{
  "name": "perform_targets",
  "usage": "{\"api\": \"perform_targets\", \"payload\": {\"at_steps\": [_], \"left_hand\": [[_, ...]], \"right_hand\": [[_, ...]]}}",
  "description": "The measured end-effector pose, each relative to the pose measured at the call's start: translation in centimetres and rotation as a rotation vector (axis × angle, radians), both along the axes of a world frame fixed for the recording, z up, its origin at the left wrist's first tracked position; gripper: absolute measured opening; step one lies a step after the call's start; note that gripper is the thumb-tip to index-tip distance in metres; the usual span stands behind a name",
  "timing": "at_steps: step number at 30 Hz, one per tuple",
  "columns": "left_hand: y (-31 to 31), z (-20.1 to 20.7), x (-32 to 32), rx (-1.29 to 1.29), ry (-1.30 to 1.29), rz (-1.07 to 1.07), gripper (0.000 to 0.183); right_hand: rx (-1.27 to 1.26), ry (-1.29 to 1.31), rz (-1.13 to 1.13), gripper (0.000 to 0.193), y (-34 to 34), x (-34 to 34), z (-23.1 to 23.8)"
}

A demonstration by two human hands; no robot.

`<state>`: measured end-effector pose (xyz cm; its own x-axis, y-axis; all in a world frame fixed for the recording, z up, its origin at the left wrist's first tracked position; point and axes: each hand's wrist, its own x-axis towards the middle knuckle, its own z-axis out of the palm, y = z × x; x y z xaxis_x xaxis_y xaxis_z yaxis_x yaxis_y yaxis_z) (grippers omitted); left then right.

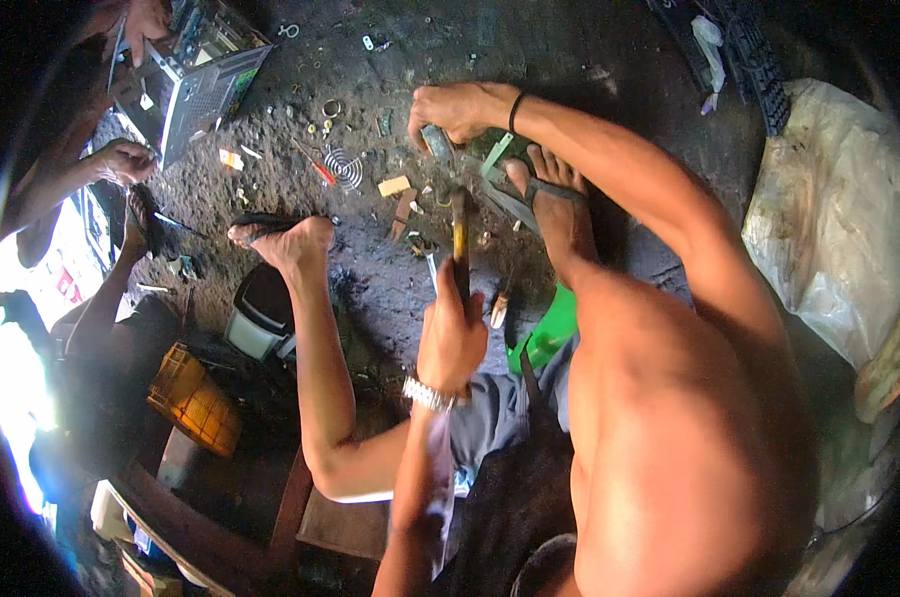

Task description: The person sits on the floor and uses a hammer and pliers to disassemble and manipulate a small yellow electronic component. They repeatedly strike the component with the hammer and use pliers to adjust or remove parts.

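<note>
My left hand, with a metal watch band at its wrist, is closed round the handle of a hammer. The hammer points away from me, its head end over the dirt floor. Farther off, my right hand, with a black wristband, reaches round my right knee. Its fingers are closed on a small grey-blue metal piece held down at the ground. The hammer is apart from this piece. A pale green strip lies between that hand and my right foot.
A ring-shaped wire fan guard, a red-handled screwdriver and small scraps litter the dirt. Another person's hand is beside an opened metal case. An orange plastic basket stands left; a whitish sack lies right.
</note>
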<state>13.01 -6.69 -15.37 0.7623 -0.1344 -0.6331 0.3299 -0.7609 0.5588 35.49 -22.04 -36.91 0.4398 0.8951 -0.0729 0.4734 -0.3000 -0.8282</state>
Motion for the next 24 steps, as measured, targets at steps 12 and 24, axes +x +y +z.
{"api": "perform_targets", "payload": {"at_steps": [12, 24], "left_hand": [[0.5, 0.3, -0.6, -0.026, 0.005, 0.049, 0.081], [0.0, 0.3, -0.3, -0.087, -0.005, -0.009, 0.081]], "right_hand": [[0.027, 0.023, 0.098, 0.036, 1.8, 0.5, -0.7], [0.024, 0.113, 0.067, 0.033, 1.1, 1.2, -0.4]]}}
